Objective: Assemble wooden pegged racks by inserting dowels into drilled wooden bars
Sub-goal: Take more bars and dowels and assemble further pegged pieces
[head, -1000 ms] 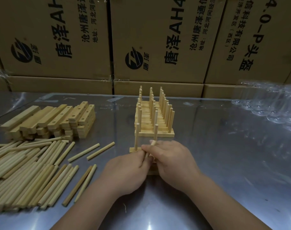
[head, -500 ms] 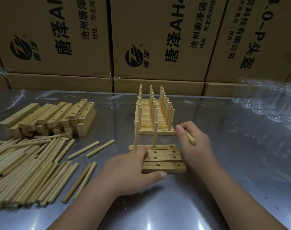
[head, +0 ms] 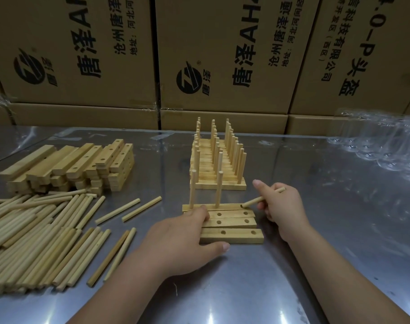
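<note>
Dowel (head: 252, 202) pinched in the right hand (head: 281, 206) lies tilted, its tip at the open end hole of the far bar (head: 229, 206), at nine o'clock from that hand. Seating it well likely means tipping it upright over the hole before pressing straight down, while the left hand (head: 180, 239), fingers flat, steadies the bars (head: 232, 236) at seven o'clock.

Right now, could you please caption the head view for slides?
Right hand holds a dowel at the right end of the far bar; left hand rests on the drilled bars.
</note>
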